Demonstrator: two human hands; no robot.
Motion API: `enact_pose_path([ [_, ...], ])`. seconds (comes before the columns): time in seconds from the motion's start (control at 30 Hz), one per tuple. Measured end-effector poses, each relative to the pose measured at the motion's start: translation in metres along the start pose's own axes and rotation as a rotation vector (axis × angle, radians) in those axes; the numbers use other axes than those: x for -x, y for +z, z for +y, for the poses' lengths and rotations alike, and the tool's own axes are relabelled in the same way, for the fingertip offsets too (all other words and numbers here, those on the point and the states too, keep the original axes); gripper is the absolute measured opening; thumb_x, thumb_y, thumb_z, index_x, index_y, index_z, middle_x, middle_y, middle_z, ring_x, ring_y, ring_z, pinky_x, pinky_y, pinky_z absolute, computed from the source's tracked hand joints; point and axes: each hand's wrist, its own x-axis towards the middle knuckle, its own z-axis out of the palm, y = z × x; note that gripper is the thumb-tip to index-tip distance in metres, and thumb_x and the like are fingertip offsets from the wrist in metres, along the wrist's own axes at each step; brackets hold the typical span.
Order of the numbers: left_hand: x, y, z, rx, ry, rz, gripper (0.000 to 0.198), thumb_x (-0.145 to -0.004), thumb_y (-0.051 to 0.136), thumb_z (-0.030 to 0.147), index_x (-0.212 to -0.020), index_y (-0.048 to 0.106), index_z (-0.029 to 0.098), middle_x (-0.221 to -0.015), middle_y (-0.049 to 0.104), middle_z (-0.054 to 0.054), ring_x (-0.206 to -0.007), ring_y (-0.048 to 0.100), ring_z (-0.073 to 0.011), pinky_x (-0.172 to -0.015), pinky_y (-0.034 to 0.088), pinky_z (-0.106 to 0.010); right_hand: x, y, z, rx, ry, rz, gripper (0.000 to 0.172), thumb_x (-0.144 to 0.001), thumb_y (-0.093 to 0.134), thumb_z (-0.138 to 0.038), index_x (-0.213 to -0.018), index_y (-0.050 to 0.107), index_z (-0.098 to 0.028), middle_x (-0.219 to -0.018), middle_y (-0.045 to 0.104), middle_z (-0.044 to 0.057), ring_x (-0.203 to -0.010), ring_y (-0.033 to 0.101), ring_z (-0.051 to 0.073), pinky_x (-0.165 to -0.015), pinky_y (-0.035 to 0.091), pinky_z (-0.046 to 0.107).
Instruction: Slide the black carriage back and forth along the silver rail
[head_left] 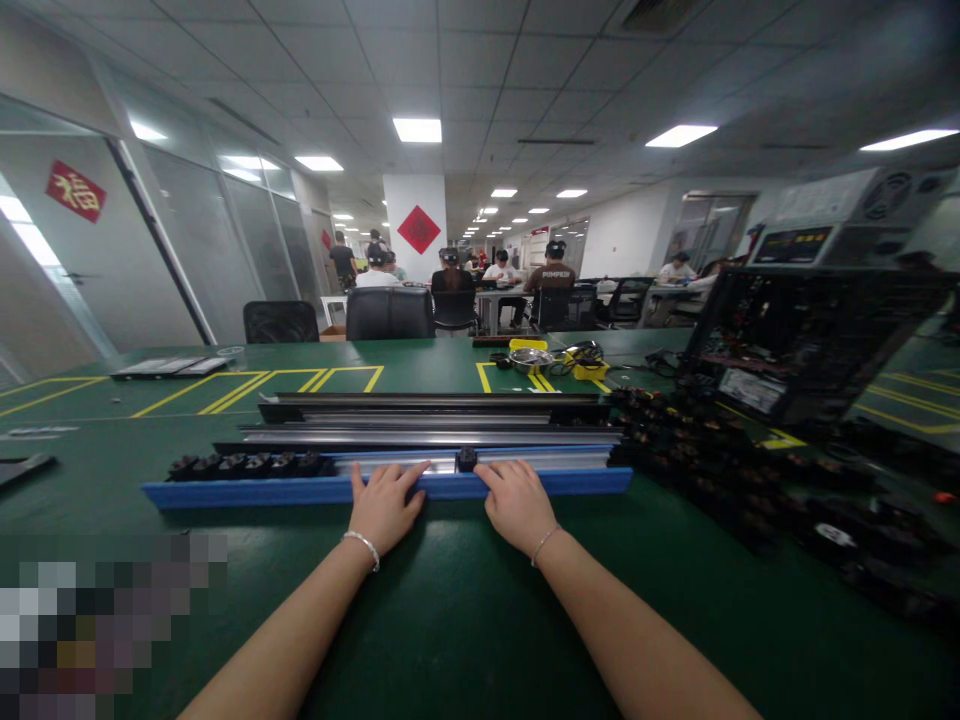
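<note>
A long blue rail [247, 491] lies across the green table in front of me, with a silver metal channel [547, 459] along its top. My left hand [384, 505] rests on the rail's front edge, fingers stretched forward over it. My right hand [516, 503] lies just to the right, fingers flat on the rail next to a small black block [467, 459] seated in the channel. A row of several black blocks [247, 465] sits at the rail's left end. Both wrists wear thin bracelets.
Two more long dark rails [427, 408] lie behind the blue one. A heap of black parts [750, 470] spreads to the right, below an open computer case [810, 340]. A metal bowl [529, 358] and a yellow box [589, 369] stand farther back. People sit at distant desks.
</note>
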Motion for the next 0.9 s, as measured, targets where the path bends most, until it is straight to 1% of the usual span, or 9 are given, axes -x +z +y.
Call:
enact_pose_path([
  [0.2,0.0000,-0.0001,0.0001,0.008,0.000,0.000,0.042,-0.083,0.044,0.037,-0.125,0.046,0.039,-0.096,0.061,-0.002,-0.104,0.050,-0.0236,-0.102,0.004,-0.062,0.0011,0.0005,0.0023,-0.003,0.011,0.021,0.040,-0.079,0.043,-0.017,-0.115,0.054,-0.028,-0.108,0.061,0.004,-0.102,0.049,0.018,-0.098,0.023,0.035],
  [0.9,0.0000,-0.0003,-0.0011,0.011,0.005,-0.009,0.044,-0.082,0.044,0.035,-0.126,0.045,0.038,-0.096,0.061,-0.002,-0.104,0.050,-0.0234,-0.102,0.003,-0.062,0.0012,-0.0016,0.0069,0.037,0.036,0.009,0.037,-0.078,0.043,-0.017,-0.112,0.055,-0.026,-0.102,0.062,0.005,-0.097,0.050,0.017,-0.094,0.026,0.033],
])
